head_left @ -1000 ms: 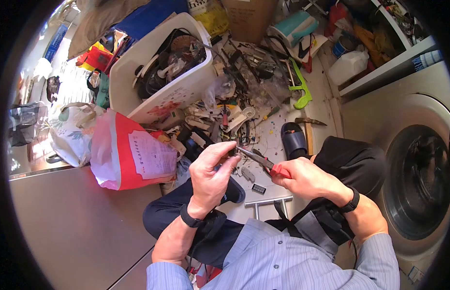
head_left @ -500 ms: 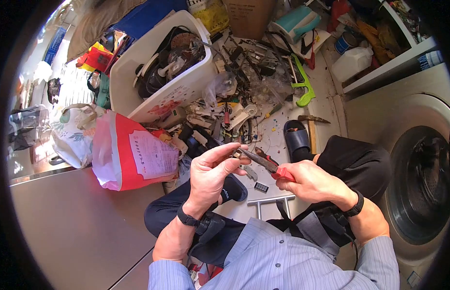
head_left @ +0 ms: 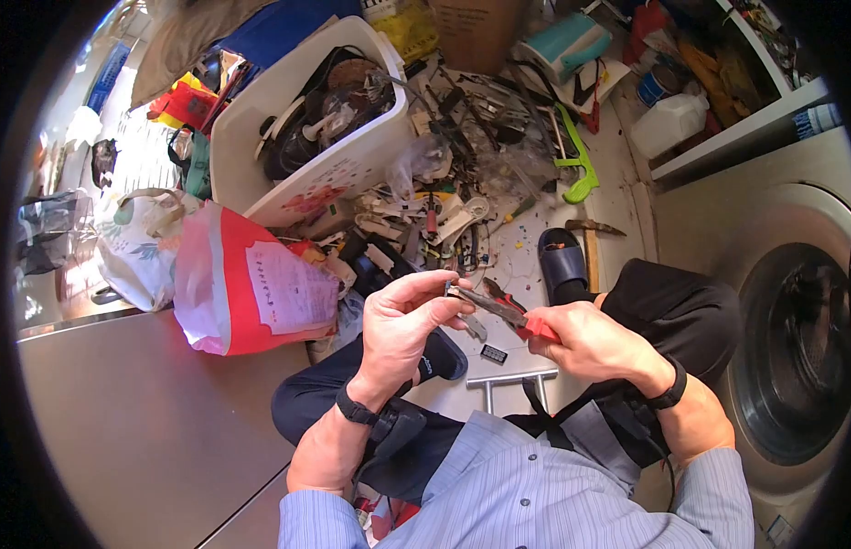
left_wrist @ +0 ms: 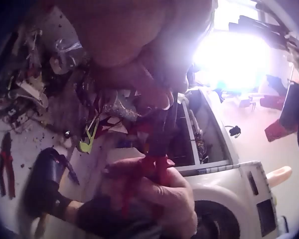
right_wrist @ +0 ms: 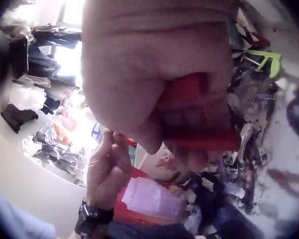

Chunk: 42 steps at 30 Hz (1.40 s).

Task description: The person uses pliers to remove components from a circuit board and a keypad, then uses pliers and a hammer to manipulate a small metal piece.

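Observation:
In the head view the left hand (head_left: 395, 331) pinches a small metallic piece (head_left: 452, 288) between thumb and fingers. The right hand (head_left: 601, 345) grips red-handled pliers (head_left: 540, 328), whose long dark jaws reach to that piece; whether they clamp it cannot be told. The right wrist view shows the right hand (right_wrist: 154, 64) curled round the red handles (right_wrist: 199, 139), with the left hand (right_wrist: 108, 169) beyond. In the left wrist view the pliers (left_wrist: 159, 149) point up to the left fingertips, and the piece is mostly hidden.
A heap of scrap parts (head_left: 462, 220) lies on the floor ahead, beside a white bin (head_left: 329, 188) and a red-and-white bag (head_left: 283, 293). Right of it are a green tool (head_left: 581, 174), a hammer (head_left: 590, 247) and a slipper (head_left: 563, 265). A washing machine (head_left: 718, 215) stands at the right.
The small piece in the left fingers has been turned and shows differently. The right hand and pliers have shifted slightly to the right, and the left fingers are spread a little differently.

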Motion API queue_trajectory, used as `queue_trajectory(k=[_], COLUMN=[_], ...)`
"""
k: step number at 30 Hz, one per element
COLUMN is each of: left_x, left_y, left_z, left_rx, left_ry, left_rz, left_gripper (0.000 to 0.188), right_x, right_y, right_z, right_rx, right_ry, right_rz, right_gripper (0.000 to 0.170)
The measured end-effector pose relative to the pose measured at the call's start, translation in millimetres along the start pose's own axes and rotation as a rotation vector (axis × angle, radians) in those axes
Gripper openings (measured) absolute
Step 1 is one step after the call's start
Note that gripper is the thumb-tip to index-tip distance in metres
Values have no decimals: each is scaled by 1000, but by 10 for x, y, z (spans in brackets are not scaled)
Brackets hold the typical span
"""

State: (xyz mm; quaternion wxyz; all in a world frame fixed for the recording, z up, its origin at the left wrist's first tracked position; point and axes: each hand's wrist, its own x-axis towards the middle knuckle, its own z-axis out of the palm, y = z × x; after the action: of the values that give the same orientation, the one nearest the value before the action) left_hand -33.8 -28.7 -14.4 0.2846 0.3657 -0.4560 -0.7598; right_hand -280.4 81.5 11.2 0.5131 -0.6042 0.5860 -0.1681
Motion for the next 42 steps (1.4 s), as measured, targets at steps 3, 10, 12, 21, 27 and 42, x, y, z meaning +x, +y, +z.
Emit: queue_trajectory(k=[3,10,12,21,27,42], left_x=[-7,-22,-26,-54,-45,0], left_y=[5,18,18,93,46,89], left_z=[5,56,58,146,113,-40], left_rx=[-92,-74,-79,82,153,8], left_ry=[3,42,32,102,95,-82], left_rz=[34,44,46,107,166,2], left_gripper=[31,24,23,22,25,28], right_x=[7,8,1,14,24,-103], right_y=[31,44,40,124,166,-81], right_z=[22,81,96,187,217,173], right_rx=[82,124,106,-163,-280,233], right_ry=[-70,-37,-9,273,355,-41], right_rz=[14,8,-7,-255,-265,76], right_gripper=[18,19,18,33,31,23])
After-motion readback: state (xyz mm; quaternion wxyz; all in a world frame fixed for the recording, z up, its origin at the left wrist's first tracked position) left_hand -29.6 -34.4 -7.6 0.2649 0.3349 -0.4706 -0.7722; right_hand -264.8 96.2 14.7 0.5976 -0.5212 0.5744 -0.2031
